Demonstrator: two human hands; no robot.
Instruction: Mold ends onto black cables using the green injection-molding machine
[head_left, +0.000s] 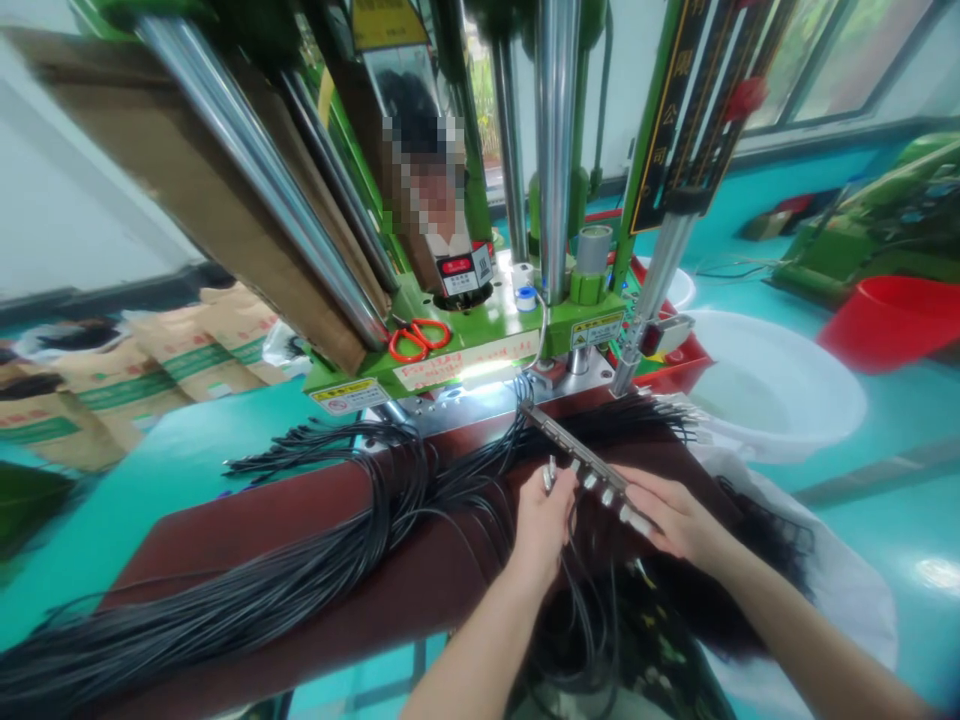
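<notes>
A long metal bar [577, 448] with several bright metal pieces along its near side slants from the machine's lit opening towards me. My right hand [671, 512] grips its near end, fingers closed. Beside the bar's middle, my left hand [541, 512] is closed around a black cable with a small metal connector [551, 474] showing above the fingers. Black cables [589, 600] hang below the left hand. Thin cables [523, 392] run from the bar's far end. A thick bundle of black cables [300, 565] lies across the brown table to the left.
The brown table [195, 535] stands before a green press [510, 325] with steel columns. Orange-handled scissors [418, 341] rest on the press. More cables [630, 418] lie at its right. A white tub [772, 385], a red bucket [896, 325] and paper sacks [120, 385] stand around.
</notes>
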